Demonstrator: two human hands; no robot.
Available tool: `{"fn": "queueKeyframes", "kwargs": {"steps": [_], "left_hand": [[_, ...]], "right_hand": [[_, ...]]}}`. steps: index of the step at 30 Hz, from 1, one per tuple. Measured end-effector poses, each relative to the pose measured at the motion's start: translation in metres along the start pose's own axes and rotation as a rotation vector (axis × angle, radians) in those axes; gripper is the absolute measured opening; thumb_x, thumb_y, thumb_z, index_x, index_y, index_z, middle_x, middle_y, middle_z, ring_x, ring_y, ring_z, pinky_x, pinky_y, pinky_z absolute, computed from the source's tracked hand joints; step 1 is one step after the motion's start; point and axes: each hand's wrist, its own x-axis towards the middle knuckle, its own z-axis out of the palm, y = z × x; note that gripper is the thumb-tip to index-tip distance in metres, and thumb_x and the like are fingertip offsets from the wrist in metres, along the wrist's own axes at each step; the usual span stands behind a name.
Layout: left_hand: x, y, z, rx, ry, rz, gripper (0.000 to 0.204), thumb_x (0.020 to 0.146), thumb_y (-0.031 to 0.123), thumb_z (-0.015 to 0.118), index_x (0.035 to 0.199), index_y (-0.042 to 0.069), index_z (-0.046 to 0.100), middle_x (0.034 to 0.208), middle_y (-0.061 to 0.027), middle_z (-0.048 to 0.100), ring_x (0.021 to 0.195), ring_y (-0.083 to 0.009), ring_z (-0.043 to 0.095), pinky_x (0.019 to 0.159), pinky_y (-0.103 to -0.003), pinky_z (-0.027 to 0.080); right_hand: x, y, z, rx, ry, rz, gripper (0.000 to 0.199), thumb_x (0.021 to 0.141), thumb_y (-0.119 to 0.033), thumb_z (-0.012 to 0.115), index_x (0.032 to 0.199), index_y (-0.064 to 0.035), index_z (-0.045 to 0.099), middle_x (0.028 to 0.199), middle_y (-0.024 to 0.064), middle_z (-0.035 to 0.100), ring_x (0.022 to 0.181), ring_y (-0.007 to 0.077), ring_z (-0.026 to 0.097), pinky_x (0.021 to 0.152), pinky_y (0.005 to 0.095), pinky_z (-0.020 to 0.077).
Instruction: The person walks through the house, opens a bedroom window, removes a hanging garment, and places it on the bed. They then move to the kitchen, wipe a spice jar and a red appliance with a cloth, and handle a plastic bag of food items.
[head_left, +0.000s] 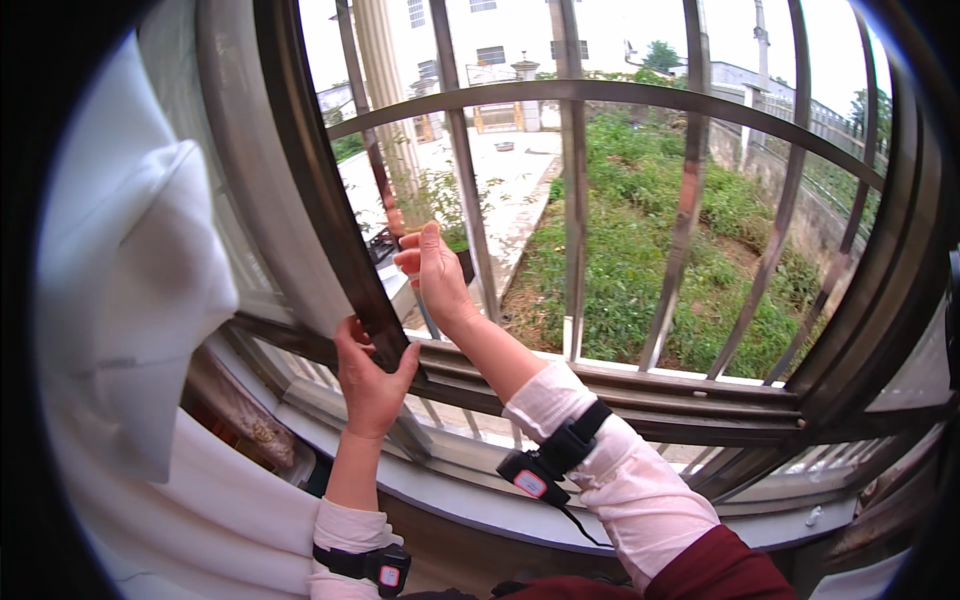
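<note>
At the open window's (850, 330) lower left corner stands the dark sash edge (338, 205); the left hand (372, 388) clasps its foot. Half-curled near the bars (573, 220), the right hand (440, 275) has a hold I can't tell. I'd keep pressure even, fingertips clear.

A pale window sill (760, 529) curves across the lower part of the frame, with a small white object (814, 516) on it at lower right. Outside, toward the upper centre, pale paved ground (522, 172) carries a round, shallow bowl (505, 147).
</note>
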Motion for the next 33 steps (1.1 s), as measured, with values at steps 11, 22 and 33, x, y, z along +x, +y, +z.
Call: {"fn": "queueKeyframes", "kwargs": {"steps": [11, 22, 33], "left_hand": [[-0.035, 0.078, 0.041, -0.155, -0.064, 0.133, 0.069, 0.067, 0.013, 0.072, 0.121, 0.0, 0.031, 0.108, -0.0152, 0.045, 0.087, -0.0237, 0.049, 0.072, -0.032, 0.043], [-0.09, 0.21, 0.098, -0.103, -0.178, 0.406, 0.068, 0.074, 0.025, 0.067, 0.126, -0.002, 0.032, 0.117, -0.0245, 0.043, 0.106, -0.0392, 0.047, 0.086, -0.044, 0.039], [-0.13, 0.319, 0.139, -0.396, -0.413, 0.496, 0.062, 0.067, 0.014, 0.068, 0.116, -0.008, 0.036, 0.119, -0.0281, 0.039, 0.108, -0.0439, 0.041, 0.087, -0.046, 0.036]], "right_hand": [[-0.103, -0.127, -0.08, -0.791, 0.116, -0.94, 0.017, 0.075, -0.006, 0.06, 0.091, -0.0054, 0.054, 0.091, 0.0107, 0.055, 0.085, 0.0283, 0.053, 0.075, 0.0373, 0.0405], [-0.17, -0.189, -0.178, -1.276, 0.125, -1.109, 0.025, 0.062, -0.016, 0.063, 0.086, -0.0103, 0.059, 0.119, 0.0084, 0.051, 0.111, 0.0233, 0.044, 0.096, 0.0434, 0.0263], [-0.227, -0.255, -0.278, -1.657, 0.26, -1.041, 0.025, 0.068, -0.02, 0.057, 0.088, -0.0066, 0.063, 0.119, 0.0059, 0.052, 0.115, 0.0227, 0.043, 0.101, 0.0488, 0.0217]]}}
